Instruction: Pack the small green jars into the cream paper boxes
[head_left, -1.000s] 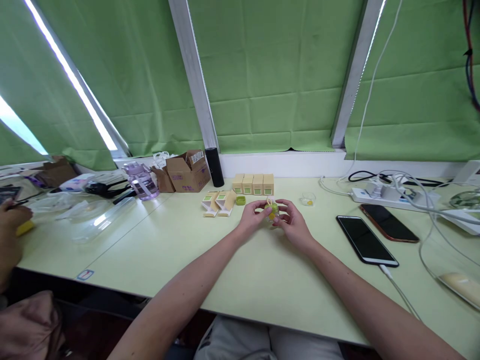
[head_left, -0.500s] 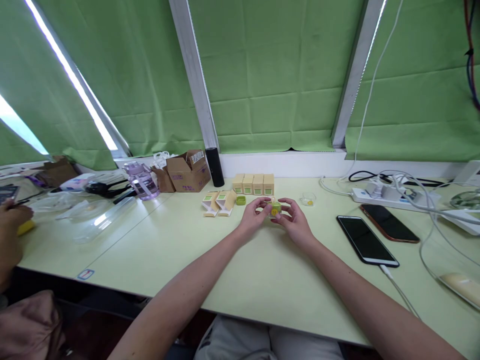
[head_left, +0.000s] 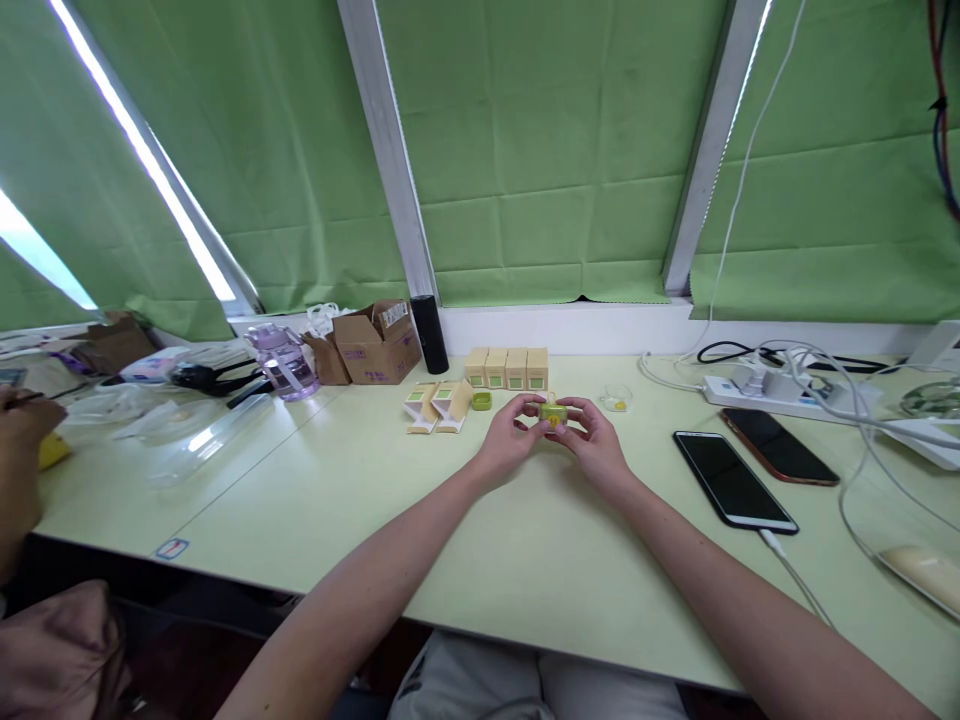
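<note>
Turned and nudged rightward since a second ago, the small green container (head_left: 553, 414) is gripped between the left hand (head_left: 510, 440) and right hand (head_left: 596, 440). Right of the fingers, a clear dish (head_left: 610, 397) holds a yellow piece (head_left: 619, 405); left lies a green tray (head_left: 481, 401).

Small green object (head_left: 553, 413): plastic by its look, lightly glossy; finer texture is too small to judge from where I stand. Tabletop (head_left: 570, 590): smooth, low sheen, apparently laminate. Small boxes (head_left: 496, 368): pale paperboard, matt. Opened packs (head_left: 450, 405): folded paperboard, matt. Shipping carton (head_left: 386, 355): brown corrugated cardboard, matt, taped. Purple bottle (head_left: 283, 362): see-through plastic, glossy. Black cylinder (head_left: 429, 335): smooth, mostly matt; material uncertain. Clear tray (head_left: 214, 440): transparent plastic, shiny, carrying a bright reflection. White-edged phone (head_left: 735, 480): dark, glossy, glass-like screen. Power strip (head_left: 795, 400): smooth white plastic. Blinds (head_left: 540, 150): green cloth, matt, creased. Window post (head_left: 386, 140): grey, metallic in look, dull.
</note>
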